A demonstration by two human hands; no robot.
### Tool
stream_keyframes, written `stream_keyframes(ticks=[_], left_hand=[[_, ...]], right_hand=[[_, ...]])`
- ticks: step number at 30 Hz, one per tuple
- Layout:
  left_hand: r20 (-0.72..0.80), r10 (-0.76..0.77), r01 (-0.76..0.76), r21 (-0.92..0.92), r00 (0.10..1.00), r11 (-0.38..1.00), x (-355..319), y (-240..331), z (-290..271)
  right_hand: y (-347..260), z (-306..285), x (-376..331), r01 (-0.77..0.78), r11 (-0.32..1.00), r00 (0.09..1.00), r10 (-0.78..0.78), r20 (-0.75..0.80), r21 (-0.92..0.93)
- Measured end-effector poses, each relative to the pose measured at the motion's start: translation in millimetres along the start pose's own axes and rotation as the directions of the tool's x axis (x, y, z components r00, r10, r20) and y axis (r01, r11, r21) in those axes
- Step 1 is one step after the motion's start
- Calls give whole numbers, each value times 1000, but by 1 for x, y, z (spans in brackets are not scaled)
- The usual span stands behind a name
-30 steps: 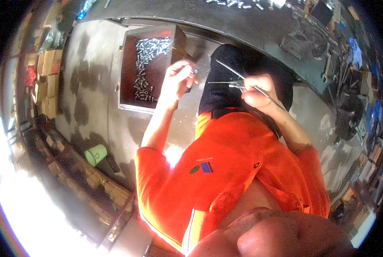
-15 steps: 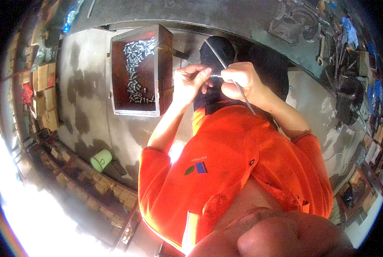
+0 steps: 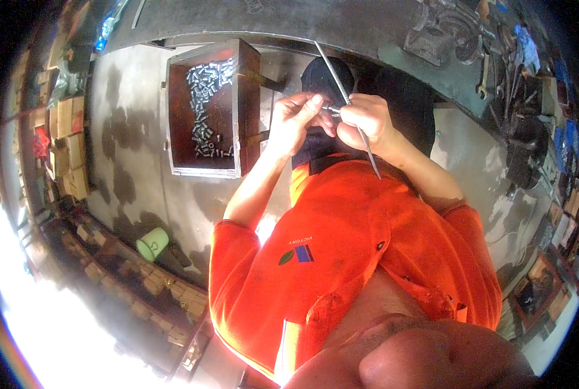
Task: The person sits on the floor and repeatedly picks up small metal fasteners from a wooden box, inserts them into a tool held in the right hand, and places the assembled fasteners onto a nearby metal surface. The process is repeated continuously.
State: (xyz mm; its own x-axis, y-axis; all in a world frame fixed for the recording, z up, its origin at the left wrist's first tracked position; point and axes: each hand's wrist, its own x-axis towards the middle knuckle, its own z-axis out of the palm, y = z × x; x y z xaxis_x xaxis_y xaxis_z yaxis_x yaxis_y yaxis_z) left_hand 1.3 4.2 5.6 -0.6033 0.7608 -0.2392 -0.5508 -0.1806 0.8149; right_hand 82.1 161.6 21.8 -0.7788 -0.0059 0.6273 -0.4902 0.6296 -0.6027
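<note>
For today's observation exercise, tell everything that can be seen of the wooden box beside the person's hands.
The wooden box is a shallow, open-topped rectangle of dark reddish-brown boards with worn, paler rims. It sits flat on the stained grey floor, to the left of the left hand, which does not touch it. Inside lie many small silvery metal cylinders, piled thickest at the far end and trailing along one side.

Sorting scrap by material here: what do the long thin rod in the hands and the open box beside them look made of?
The rod looks like bare metal, probably steel: thin, straight, grey with a bright glint. The box seems to be wood with a dark reddish-brown finish, judging by its thick flat walls. The small pieces inside look like shiny silvery metal.
</note>
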Motion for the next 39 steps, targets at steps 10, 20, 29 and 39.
stream_keyframes(ticks=[10,20,29,39], left_hand=[[49,222,-219,462,974,859,3,7,-7],[143,558,-249,961,818,118,12,13,-42],[313,516,-373,928,797,14,9,4,-40],[283,550,-290,954,786,-76,56,17,-62]], right_hand=[[19,10,-19,-503,95,708,615,347,859],[-24,-30,-9,-443,718,896,331,296,537],[-21,-11,-8,-576,709,814,451,366,407],[-3,-26,-6,-653,524,739,600,307,547]])
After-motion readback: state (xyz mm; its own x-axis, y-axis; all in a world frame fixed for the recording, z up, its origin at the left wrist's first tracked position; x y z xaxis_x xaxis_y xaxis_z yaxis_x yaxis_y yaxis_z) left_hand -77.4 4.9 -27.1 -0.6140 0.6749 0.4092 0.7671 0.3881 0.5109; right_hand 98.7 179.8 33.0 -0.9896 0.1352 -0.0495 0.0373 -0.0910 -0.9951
